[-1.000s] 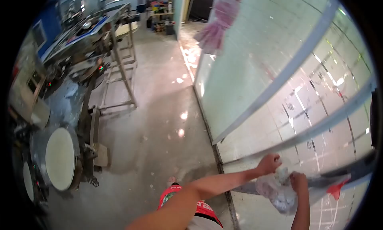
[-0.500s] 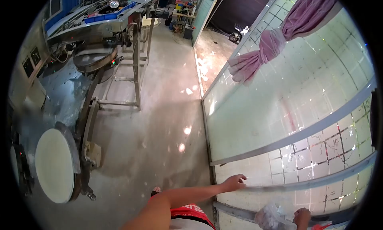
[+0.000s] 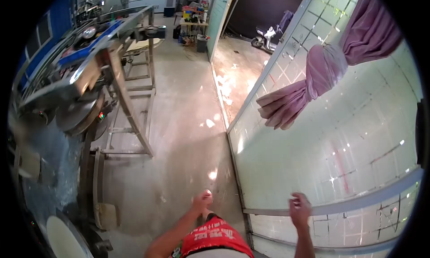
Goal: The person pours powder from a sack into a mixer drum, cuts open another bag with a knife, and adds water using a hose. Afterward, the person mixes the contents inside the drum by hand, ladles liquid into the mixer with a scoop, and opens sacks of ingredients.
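Observation:
My left hand is low in the middle of the view, in front of my body above the red printed apron. Its fingers are small and blurred against the foot behind them, so their shape is unclear. Further right, my right hand is raised before the frosted glass partition, close to its grey rail. The right fingers are loosely bent and somewhat apart, with nothing visible between them. Above it hangs a knotted pink curtain.
A metal-framed bench holding a blue tray stands at left. Round machine plates sit lower left. Beyond the doorway is a scooter. A bin stands by a small table at the back.
My left hand has moved left and away from the partition. My right hand appears higher and further left. The clear plastic bag has left the view, which has shifted.

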`<action>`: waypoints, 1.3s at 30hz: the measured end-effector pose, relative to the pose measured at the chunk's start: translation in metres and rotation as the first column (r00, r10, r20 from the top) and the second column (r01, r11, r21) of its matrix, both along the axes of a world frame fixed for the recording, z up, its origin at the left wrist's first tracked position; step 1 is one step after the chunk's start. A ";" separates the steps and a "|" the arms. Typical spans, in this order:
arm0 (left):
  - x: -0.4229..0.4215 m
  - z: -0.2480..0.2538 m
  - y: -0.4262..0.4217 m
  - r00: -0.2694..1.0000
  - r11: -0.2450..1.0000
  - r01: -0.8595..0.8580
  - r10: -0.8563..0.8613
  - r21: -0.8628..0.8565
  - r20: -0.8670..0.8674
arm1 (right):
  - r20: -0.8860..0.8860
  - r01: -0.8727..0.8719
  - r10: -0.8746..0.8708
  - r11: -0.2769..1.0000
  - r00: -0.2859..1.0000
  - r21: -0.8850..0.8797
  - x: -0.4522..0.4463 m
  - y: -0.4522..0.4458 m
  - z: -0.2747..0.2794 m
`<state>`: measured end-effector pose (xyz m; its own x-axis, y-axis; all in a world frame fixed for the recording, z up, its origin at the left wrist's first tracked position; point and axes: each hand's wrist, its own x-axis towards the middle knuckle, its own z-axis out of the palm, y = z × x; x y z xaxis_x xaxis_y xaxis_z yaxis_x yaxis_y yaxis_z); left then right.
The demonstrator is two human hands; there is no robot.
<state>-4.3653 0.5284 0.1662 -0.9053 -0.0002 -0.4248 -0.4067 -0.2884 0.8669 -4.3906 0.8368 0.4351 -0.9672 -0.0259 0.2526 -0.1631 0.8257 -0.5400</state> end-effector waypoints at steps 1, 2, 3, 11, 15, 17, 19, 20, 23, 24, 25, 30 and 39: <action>-0.008 -0.004 -0.022 0.983 0.987 -0.154 0.148 0.054 0.110 | 0.059 -0.035 0.036 0.999 0.998 -0.014 -0.035 -0.014 -0.022; -0.008 -0.034 -0.051 0.961 0.971 -0.189 0.213 -0.144 0.176 | 0.091 -0.085 0.093 0.993 0.992 -0.084 -0.072 -0.026 -0.050; 0.000 -0.068 -0.083 0.938 0.951 -0.233 0.274 -0.202 0.212 | 0.131 -0.129 0.149 0.980 0.980 -0.153 -0.104 -0.038 -0.074; 0.048 -0.120 -0.223 0.754 0.839 -0.304 0.502 -0.452 0.425 | 0.462 -0.260 0.440 0.878 0.770 -0.403 -0.302 -0.198 -0.183; 0.038 -0.114 -0.243 0.950 0.185 0.304 -0.129 -0.935 0.283 | 0.453 -0.374 0.515 0.852 0.728 -0.367 -0.386 -0.263 -0.241; 0.013 -0.113 -0.240 0.921 0.539 0.286 0.074 -0.792 0.382 | 0.551 -0.226 0.428 0.889 0.716 -0.398 -0.426 -0.292 -0.265; -0.027 -0.111 -0.252 0.829 0.809 0.133 0.226 -0.573 0.512 | 0.532 -0.218 0.428 0.884 0.730 -0.413 -0.464 -0.310 -0.291; -0.043 -0.110 -0.256 0.827 0.809 0.135 0.226 -0.572 0.514 | 0.661 -0.100 0.348 0.918 0.664 -0.383 -0.476 -0.315 -0.295; -0.099 -0.130 -0.291 0.126 0.581 -0.671 0.702 -0.461 0.701 | 0.784 0.058 0.235 0.944 0.574 -0.325 -0.526 -0.326 -0.308; -0.088 -0.162 -0.315 0.183 0.571 -0.749 0.666 -0.336 0.724 | 0.805 0.110 0.198 0.945 0.559 -0.309 -0.535 -0.327 -0.315; -0.084 -0.173 -0.334 0.243 0.553 -0.807 0.629 -0.205 0.738 | 0.812 0.125 0.195 0.942 0.549 -0.311 -0.543 -0.329 -0.317; -0.150 -0.158 -0.363 0.323 0.559 -0.810 0.676 -0.176 0.662 | 0.836 0.086 0.068 0.987 0.545 -0.137 -0.609 -0.334 -0.334; -0.290 -0.125 -0.331 0.367 0.633 -0.749 0.644 -0.198 0.671 | 0.772 -0.226 0.148 0.974 0.618 -0.005 -0.781 -0.370 -0.374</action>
<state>-4.6553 0.1970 0.0409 -0.0975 -0.4008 -0.9110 -0.4117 -0.8171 0.4036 -5.1713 0.4663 0.0610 -0.7822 -0.2113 -0.5861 0.1191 0.8727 -0.4735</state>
